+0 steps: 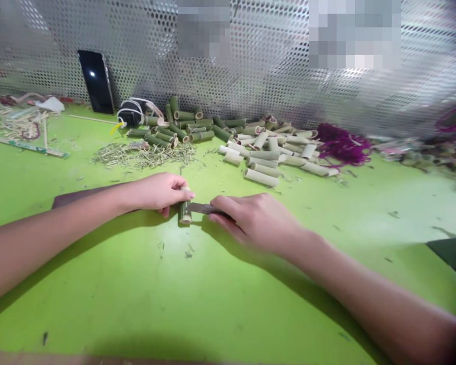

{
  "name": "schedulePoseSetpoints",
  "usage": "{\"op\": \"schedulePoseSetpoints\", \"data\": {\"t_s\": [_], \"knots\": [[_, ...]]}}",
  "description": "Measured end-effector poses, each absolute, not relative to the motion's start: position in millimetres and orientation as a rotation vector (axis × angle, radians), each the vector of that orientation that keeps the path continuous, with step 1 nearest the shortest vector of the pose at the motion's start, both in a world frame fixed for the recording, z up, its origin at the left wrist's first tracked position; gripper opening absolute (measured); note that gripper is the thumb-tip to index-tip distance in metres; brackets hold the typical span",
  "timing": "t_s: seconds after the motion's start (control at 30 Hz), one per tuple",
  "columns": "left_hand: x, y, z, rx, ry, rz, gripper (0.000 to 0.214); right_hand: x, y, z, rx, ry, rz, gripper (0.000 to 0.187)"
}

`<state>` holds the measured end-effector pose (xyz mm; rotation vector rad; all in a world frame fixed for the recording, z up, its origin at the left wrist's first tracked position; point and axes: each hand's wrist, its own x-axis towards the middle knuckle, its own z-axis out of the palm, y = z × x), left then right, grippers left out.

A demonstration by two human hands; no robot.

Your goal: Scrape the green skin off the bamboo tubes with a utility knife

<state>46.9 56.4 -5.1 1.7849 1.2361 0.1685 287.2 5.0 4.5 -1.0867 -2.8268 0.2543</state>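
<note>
My left hand (pixel 163 191) is closed around the upper end of a short bamboo tube (pixel 185 213), whose hollow lower end faces me. From the right, my right hand (pixel 254 215) grips a utility knife (pixel 202 208) by its handle. The knife's blade touches the side of the tube. Beneath my left hand and forearm lies a dark flat strip (pixel 81 196), partly covered. Behind my hands are a heap of green bamboo tubes (pixel 201 136) and, to its right, pale peeled bamboo tubes (pixel 262 175).
Green shavings (pixel 144 155) lie before the heap. A phone (pixel 97 83) leans on the perforated metal wall (pixel 144 40), beside a black charger with white cable (pixel 131 112). Purple string (pixel 344 146) sits back right, scraps and thin sticks (pixel 26 126) back left. A dark green corner (pixel 454 253) juts in right.
</note>
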Motion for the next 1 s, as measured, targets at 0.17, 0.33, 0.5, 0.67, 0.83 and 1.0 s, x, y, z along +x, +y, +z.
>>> {"op": "schedulePoseSetpoints", "data": {"t_s": [0.17,0.33,0.5,0.67,0.83,1.0], "knots": [[47,57,-7,1.809,1.226,0.154,0.035,279,4,1,-1.137,-2.860,0.137,0.033],[44,58,-9,1.805,1.174,0.170,0.036,271,4,-2,-1.125,-2.864,0.100,0.033],[42,59,-8,1.777,1.133,0.173,0.039,267,3,-3,-1.184,-2.850,0.071,0.029],[40,60,-5,1.766,1.097,0.152,0.041,267,4,1,-1.191,-2.828,0.315,0.024],[38,62,-4,1.704,1.077,0.153,0.035,275,1,7,-1.133,-2.882,0.550,0.025],[38,64,-5,1.711,1.121,0.149,0.029,287,-3,3,-1.084,-2.898,0.480,0.029]]}}
